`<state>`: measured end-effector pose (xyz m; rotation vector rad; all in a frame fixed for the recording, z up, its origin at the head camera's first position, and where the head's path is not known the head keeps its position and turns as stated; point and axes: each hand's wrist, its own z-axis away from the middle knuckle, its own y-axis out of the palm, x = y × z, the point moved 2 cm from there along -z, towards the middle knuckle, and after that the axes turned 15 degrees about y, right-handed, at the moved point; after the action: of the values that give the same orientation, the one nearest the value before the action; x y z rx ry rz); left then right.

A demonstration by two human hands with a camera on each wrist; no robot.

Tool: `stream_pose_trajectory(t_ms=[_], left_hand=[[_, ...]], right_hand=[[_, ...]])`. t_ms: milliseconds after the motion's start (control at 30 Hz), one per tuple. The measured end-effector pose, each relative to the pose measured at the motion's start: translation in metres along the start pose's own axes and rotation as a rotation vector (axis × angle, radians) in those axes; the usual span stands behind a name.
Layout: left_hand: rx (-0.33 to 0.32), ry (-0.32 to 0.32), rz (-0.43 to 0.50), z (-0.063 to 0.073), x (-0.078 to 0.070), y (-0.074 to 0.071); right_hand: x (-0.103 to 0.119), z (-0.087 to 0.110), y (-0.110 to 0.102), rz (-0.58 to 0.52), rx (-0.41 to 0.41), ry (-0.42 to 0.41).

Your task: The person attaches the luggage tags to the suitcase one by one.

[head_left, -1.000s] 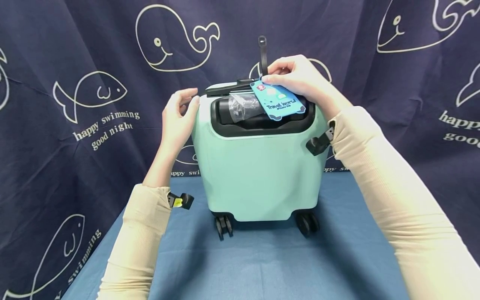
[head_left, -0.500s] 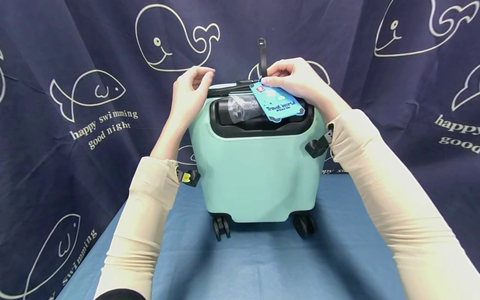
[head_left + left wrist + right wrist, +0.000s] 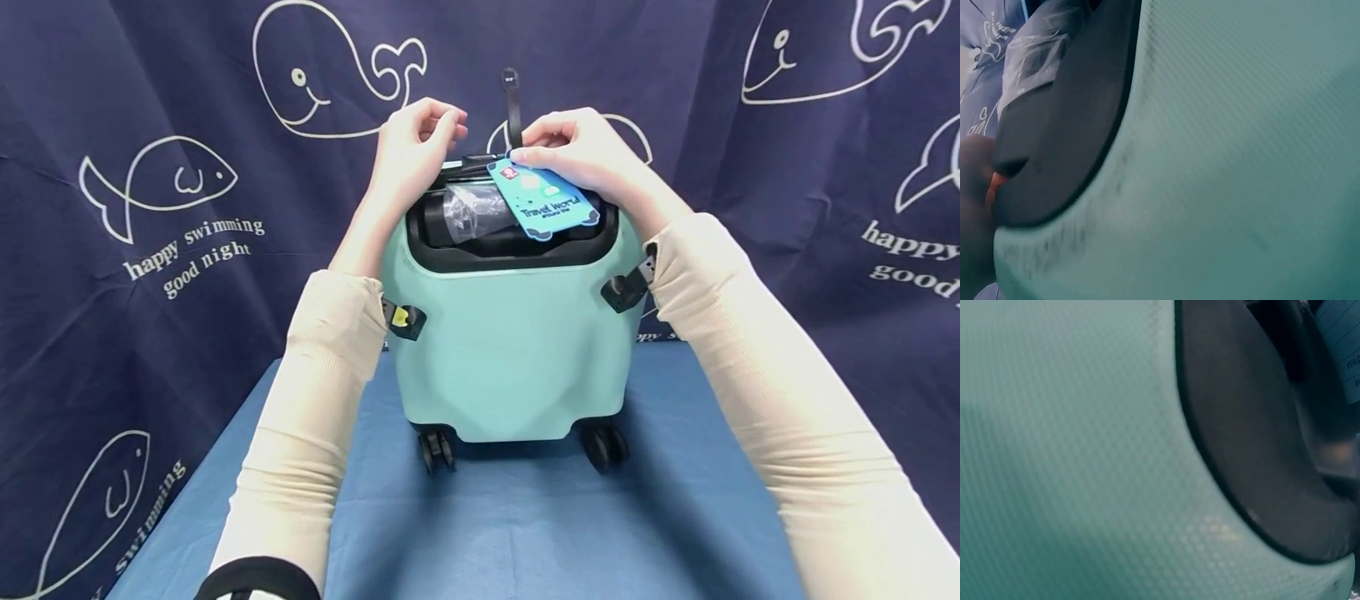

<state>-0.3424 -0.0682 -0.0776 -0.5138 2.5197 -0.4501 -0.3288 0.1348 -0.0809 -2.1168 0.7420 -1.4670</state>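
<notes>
A mint-green suitcase [image 3: 510, 358] stands upright on its black wheels. My right hand [image 3: 600, 158] pinches a blue luggage tag [image 3: 543, 200] at its top, by the base of its black strap [image 3: 513, 112], which sticks up. The tag reads "Travel World" and hangs over the black recess at the suitcase's top. Over the suitcase's upper left corner, my left hand [image 3: 416, 150] is loosely curved beside the strap, apart from it, and holds nothing visible. In the left wrist view, clear plastic wrap [image 3: 1038, 56] covers part of the black handle in the recess.
A blue cloth [image 3: 517, 533] covers the table under the suitcase. Behind hangs a dark blue curtain [image 3: 187, 75] with white whale and fish outlines and lettering. Small black wrist cameras [image 3: 628, 287] sit at the cuffs.
My left hand has risen and moved right, from the suitcase's left corner toward the strap. The right hand keeps its pinch on the tag, nearly still.
</notes>
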Motion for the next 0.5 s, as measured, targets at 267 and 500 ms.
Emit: stream_pose_trajectory(t_ms=[267, 500], left_hand=[[0.081, -0.045, -0.016, -0.008, -0.007, 0.009], [0.188, -0.096, -0.01, -0.01, -0.012, 0.016]], right_hand=[[0.005, 0.006, 0.0, 0.007, 0.007, -0.011], [0.009, 0.01, -0.002, -0.008, 0.01, -0.033]])
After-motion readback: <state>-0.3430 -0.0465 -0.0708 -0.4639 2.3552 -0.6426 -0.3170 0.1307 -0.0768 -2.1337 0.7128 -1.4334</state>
